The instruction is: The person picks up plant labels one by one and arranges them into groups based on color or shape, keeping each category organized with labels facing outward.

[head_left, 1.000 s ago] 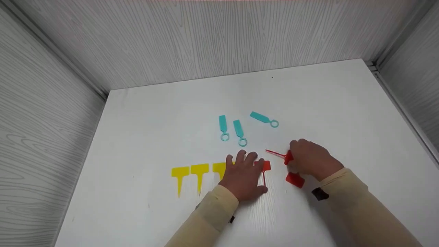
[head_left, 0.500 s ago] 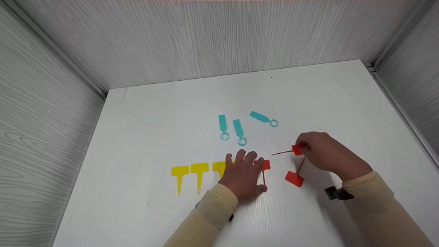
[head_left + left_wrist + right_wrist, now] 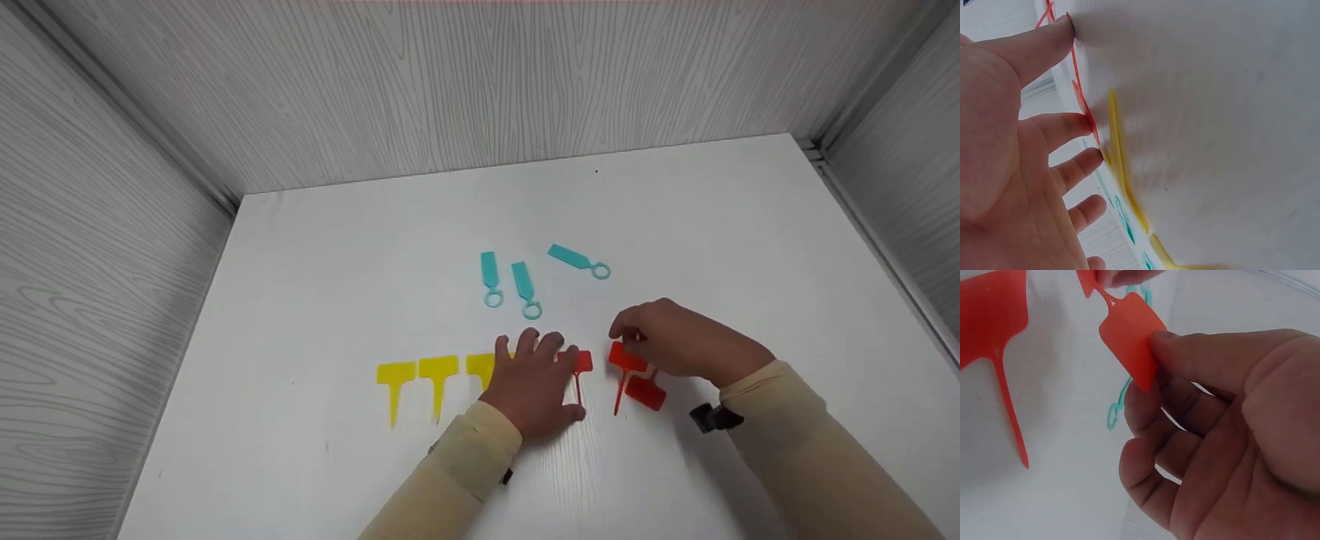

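My right hand pinches a red T-shaped plant label by its flat head between thumb and fingers, with the thin stem pointing toward me. Beside it, partly under my right hand, lies a loose red plant label. My left hand is spread with its fingers out. Its index fingertip touches the head of another red plant label, and the thumb rests by that label's stem. A yellow plant label is partly covered by this hand. Two more yellow plant labels, one and another, continue the row leftward.
Beyond the hands lie three teal ring-ended tags: a left one, a middle one and a slanted one. Wood-grain panels enclose the white table at the back and sides.
My right hand lifted the red plant label off to the right, then brought it back left and turned its stem from pointing left to pointing toward me. The left hand stayed put.
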Demonstrator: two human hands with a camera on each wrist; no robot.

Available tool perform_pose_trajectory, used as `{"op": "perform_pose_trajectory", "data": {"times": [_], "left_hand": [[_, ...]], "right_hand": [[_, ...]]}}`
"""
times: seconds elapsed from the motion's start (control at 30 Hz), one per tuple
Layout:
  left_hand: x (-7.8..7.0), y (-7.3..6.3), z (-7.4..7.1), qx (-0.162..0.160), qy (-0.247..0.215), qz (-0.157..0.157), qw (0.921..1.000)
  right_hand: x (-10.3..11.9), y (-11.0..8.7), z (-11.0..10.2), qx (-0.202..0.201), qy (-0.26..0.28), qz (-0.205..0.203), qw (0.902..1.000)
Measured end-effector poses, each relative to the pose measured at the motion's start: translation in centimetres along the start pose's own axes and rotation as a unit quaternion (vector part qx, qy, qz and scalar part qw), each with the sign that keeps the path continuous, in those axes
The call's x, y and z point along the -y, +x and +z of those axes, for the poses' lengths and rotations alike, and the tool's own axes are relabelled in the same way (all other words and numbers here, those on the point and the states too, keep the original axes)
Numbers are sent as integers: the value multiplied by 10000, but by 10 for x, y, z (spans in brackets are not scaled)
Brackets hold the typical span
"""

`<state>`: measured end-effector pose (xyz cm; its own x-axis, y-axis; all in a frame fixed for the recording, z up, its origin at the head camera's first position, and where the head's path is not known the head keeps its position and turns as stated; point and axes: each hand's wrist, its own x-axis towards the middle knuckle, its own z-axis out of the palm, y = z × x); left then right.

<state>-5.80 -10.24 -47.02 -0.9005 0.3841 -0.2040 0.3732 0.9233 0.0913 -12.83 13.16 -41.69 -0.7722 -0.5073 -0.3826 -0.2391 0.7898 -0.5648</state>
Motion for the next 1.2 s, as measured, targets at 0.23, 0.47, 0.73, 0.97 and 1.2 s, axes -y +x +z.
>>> {"op": "perform_pose_trajectory", "data": {"times": [0.23,0.47,0.73,0.97,1.2], "left_hand": [[-2,-2,-2,-45,37,47,10000],[-1,-5,-4,-38,88,69,9999],[0,-5,-5,-2,181,56,9998],[-1,-4,-5,18,207,68,9998],[-1,-4,-7,4,89,16,10000]], "right_hand": [[1,16,15,81,-323,15,9994],[-1,23,23,109,-541,5,9985],[-2,28,30,68,-353,111,9993],[-9,21,31,-181,-491,27,9986],[-16,4,23,-284,-673,-68,9973]]}}
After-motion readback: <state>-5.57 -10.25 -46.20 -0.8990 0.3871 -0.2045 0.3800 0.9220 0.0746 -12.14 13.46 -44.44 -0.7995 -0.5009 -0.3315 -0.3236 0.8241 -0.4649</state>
